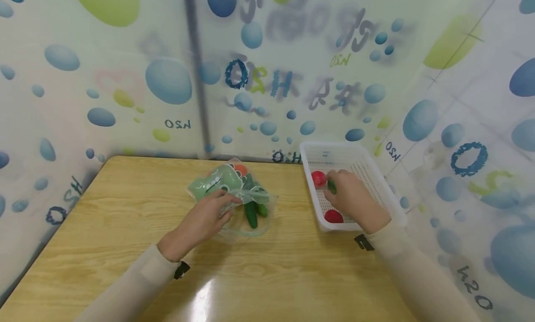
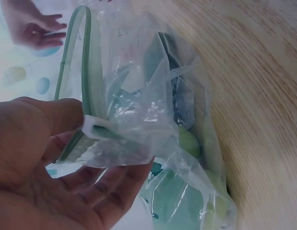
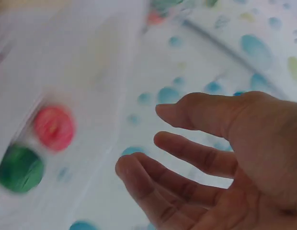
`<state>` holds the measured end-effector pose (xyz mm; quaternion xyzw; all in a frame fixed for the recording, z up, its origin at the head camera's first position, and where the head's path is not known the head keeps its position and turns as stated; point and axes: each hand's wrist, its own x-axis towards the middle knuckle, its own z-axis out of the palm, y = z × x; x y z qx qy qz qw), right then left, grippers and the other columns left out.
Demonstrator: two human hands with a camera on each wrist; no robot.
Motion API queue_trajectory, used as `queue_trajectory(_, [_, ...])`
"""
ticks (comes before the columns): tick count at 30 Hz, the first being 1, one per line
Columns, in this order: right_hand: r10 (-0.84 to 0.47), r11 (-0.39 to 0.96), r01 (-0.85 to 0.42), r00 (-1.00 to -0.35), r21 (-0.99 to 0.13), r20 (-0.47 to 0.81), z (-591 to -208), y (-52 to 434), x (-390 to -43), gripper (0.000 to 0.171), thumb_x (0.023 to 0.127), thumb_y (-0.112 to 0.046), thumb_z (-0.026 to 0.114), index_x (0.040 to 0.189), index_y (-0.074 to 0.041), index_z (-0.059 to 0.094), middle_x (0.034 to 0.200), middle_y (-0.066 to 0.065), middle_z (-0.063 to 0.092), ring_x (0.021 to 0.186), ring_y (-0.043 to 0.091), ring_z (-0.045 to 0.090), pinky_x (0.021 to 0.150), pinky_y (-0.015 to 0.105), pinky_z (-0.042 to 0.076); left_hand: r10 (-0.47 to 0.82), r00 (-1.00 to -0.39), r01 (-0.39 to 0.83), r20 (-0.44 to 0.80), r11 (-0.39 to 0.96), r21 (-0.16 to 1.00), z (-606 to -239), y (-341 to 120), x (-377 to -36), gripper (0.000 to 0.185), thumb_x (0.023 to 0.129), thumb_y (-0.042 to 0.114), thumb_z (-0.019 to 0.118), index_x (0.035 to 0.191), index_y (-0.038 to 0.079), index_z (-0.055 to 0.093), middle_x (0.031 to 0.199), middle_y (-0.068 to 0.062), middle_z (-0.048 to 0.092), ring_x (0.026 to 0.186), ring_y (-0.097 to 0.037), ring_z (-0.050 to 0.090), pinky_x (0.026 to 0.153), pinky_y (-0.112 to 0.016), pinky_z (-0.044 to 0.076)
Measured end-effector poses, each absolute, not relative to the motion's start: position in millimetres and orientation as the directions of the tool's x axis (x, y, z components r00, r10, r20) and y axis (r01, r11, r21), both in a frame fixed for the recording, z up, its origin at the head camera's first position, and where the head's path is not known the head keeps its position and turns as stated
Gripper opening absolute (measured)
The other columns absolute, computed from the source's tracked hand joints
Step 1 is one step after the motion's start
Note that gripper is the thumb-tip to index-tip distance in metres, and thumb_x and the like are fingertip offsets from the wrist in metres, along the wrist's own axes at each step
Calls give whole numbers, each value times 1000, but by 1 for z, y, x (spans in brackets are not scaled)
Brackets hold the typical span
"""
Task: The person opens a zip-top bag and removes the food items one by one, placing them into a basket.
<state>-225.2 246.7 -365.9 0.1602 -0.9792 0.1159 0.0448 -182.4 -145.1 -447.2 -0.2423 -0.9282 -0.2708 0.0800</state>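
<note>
My left hand (image 1: 202, 222) holds the edge of a clear plastic bag (image 1: 269, 213) printed with a green cartoon. In the left wrist view, the thumb and fingers pinch the bag's green-trimmed mouth (image 2: 86, 62). Dark green cucumbers (image 1: 251, 214) and something orange (image 1: 240, 169) show through the plastic. My right hand (image 1: 355, 199) is over a white slotted basket (image 1: 334, 146), close to a green vegetable (image 1: 331, 186) whose kind is unclear. Its fingers are spread apart with nothing between them in the right wrist view. Two red round items (image 1: 318, 178) lie in the basket.
The wooden table (image 1: 138, 196) carries the bag at its middle and the basket at its right side. Behind and to the right stand walls (image 1: 267, 99) covered with blue and green bubble prints.
</note>
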Motion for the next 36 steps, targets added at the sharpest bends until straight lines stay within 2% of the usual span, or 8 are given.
queue_trajectory(2, [-330,900,-366,-927,-235,179,-366,232,-217,27,103,-6,84,128,3,78,114,23,80,98,34,75,92,54,69,412,-862,506,295,730,459,-445,-144,-181,33,105,0,80,135,13,84,123,-11,80,106,-24,76,84,-42,65])
queue_trajectory(7, [-426,814,-508,-852,-282,304,-370,196,-196,29,102,-6,87,129,1,79,118,21,81,97,33,82,85,47,72,420,-849,528,321,718,454,-439,-142,-179,36,103,-2,83,135,15,83,123,-11,80,108,-26,77,87,-45,68])
queue_trajectory(11, [-506,733,-603,-793,-315,339,-377,165,-181,29,102,-9,89,129,-2,80,120,16,81,97,28,82,85,41,73,419,-841,539,343,707,457,-438,-142,-179,39,101,-4,85,136,13,82,124,-13,80,110,-30,78,89,-46,69])
queue_trajectory(15, [-606,682,-668,-744,-299,279,-389,132,-172,29,104,-13,89,130,-2,81,120,12,80,98,22,80,85,36,72,415,-833,549,366,705,449,-439,-142,-180,43,99,-5,87,139,11,80,128,-15,80,114,-34,79,93,-50,70])
queue_trajectory(19, [-683,681,-705,-709,-201,176,-401,105,-173,29,108,-20,86,130,-1,81,121,11,80,100,18,78,84,32,70,406,-830,550,383,713,434,-439,-142,-180,45,100,-3,87,142,11,77,129,-16,79,115,-33,79,93,-50,70])
queue_trajectory(23, [-701,691,-712,-702,-122,125,-414,88,-182,30,109,-21,85,128,1,80,118,13,79,100,22,76,82,34,68,404,-825,555,395,713,428,-440,-143,-181,47,100,-4,86,144,10,76,130,-17,78,115,-33,78,94,-50,69])
queue_trajectory(29, [-684,719,-694,-715,-34,143,-441,80,-201,45,104,-24,90,134,6,75,123,19,78,108,27,78,88,39,69,411,-819,565,401,701,436,-439,-143,-181,48,100,-4,87,145,10,76,134,-15,78,119,-32,77,98,-51,69])
queue_trajectory(36, [-650,754,-657,-752,-33,108,-462,70,-212,46,101,-27,93,129,6,75,112,18,77,90,25,77,75,36,69,405,-821,561,401,700,442,-440,-145,-180,47,100,-5,87,144,10,77,133,-15,78,122,-34,77,101,-53,68])
